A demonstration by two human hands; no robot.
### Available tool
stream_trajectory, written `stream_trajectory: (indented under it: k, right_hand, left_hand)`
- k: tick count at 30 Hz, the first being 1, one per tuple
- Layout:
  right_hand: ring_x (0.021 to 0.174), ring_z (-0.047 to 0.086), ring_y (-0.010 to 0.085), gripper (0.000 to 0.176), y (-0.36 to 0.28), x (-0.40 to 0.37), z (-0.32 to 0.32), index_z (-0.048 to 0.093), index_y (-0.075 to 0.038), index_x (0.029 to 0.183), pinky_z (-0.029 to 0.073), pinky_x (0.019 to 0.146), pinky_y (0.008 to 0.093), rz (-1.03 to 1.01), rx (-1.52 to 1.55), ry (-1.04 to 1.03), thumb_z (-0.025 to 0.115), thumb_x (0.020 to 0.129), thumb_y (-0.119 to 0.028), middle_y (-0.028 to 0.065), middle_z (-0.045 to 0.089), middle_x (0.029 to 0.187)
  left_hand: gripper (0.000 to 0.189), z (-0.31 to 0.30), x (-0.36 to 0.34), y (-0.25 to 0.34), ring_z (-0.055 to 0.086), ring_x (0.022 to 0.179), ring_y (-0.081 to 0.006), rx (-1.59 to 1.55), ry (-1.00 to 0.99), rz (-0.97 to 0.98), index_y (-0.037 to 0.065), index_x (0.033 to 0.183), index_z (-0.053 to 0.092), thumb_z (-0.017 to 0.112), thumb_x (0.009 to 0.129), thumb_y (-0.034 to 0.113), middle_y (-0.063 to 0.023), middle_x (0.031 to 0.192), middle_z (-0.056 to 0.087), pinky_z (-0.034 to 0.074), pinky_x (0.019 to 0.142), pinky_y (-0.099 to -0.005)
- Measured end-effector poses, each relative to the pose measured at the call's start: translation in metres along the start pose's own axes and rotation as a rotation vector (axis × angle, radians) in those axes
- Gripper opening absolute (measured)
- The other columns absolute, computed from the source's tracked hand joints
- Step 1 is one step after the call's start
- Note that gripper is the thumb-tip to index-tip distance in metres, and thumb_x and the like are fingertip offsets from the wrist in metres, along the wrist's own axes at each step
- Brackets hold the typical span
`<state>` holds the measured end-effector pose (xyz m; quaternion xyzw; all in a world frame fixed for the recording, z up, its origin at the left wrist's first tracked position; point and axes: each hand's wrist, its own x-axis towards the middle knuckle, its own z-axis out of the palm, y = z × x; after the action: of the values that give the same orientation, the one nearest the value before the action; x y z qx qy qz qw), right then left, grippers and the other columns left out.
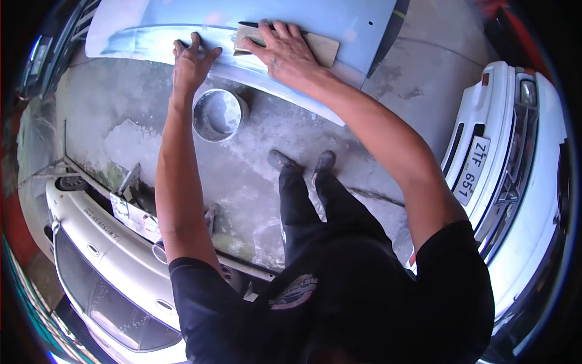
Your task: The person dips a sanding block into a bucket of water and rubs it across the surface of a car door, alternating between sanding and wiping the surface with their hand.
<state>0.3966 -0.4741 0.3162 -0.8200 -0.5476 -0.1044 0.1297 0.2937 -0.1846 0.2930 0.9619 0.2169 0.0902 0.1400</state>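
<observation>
A light blue car body panel [339, 24] with pale, sanded-looking patches spans the top of the view. My right hand [286, 51] rests over a flat tan sanding block [321, 48], fingers across its far edge and thumb toward its left end. The block lies against the panel, with a dark strip along its far edge; its underside is hidden. To the left, my left hand [193, 64] touches the panel near its front edge with fingers spread and holds nothing.
A round bucket [219, 115] stands on the stained concrete floor [242, 188] below the panel. At right is a white car [485, 158] with a licence plate [471, 170]. A silver car [103, 242] stands at lower left. My shoes [285, 161] are near the bucket.
</observation>
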Motion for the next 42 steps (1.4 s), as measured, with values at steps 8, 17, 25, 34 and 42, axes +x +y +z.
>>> stream_trajectory:
  k: [8, 17, 25, 34, 42]
  right_hand:
    - [0.139, 0.051, 0.0429, 0.071, 0.037, -0.152, -0.035, 0.058, -0.023, 0.157, 0.04, 0.116, 0.0582, 0.059, -0.067, -0.045, 0.065, 0.09, 0.001, 0.0258, 0.05, 0.156]
    - [0.14, 0.05, 0.0438, 0.063, 0.022, -0.106, -0.028, 0.06, -0.02, 0.154, 0.04, 0.114, 0.0591, -0.03, -0.01, -0.022, 0.065, 0.093, -0.005, 0.025, 0.049, 0.157]
    - [0.142, 0.046, 0.0431, 0.065, -0.034, 0.002, 0.006, 0.06, -0.017, 0.153, 0.036, 0.118, 0.0541, -0.003, -0.012, -0.09, 0.058, 0.091, 0.002, 0.027, 0.049, 0.155]
    - [0.142, 0.049, 0.0472, 0.064, 0.037, -0.158, -0.033, 0.062, -0.02, 0.153, 0.044, 0.112, 0.0594, 0.072, -0.096, 0.001, 0.066, 0.091, -0.004, 0.0284, 0.053, 0.152]
    - [0.142, 0.049, 0.0418, 0.071, -0.005, -0.033, -0.016, 0.058, -0.02, 0.154, 0.039, 0.117, 0.0555, 0.036, 0.036, -0.052, 0.062, 0.087, 0.004, 0.0217, 0.05, 0.156]
  left_hand:
    - [0.088, 0.002, -0.01, 0.01, 0.043, 0.142, -0.0679, -0.047, 0.022, -0.033, 0.003, 0.158, 0.051, 0.08, 0.093, 0.053, -0.0513, 0.153, 0.038, 0.046, 0.114, -0.0607]
    - [0.079, 0.003, -0.008, -0.003, 0.044, 0.146, -0.0595, 0.027, 0.018, 0.003, 0.009, 0.16, 0.052, 0.076, 0.096, 0.049, -0.0434, 0.155, 0.041, 0.046, 0.116, -0.0569]
    - [0.079, 0.006, -0.016, -0.001, 0.04, 0.147, -0.0652, 0.005, 0.061, -0.01, 0.011, 0.162, 0.051, 0.076, 0.096, 0.046, -0.0489, 0.159, 0.034, 0.043, 0.119, -0.0571]
    - [0.079, 0.007, -0.007, -0.003, 0.048, 0.139, -0.0623, 0.058, 0.092, -0.002, 0.005, 0.16, 0.05, 0.075, 0.096, 0.045, -0.045, 0.153, 0.04, 0.048, 0.113, -0.0572]
    - [0.09, -0.001, -0.003, -0.005, 0.044, 0.138, -0.0682, -0.084, -0.068, -0.002, 0.001, 0.16, 0.049, 0.08, 0.093, 0.052, -0.0459, 0.146, 0.044, 0.045, 0.114, -0.0606]
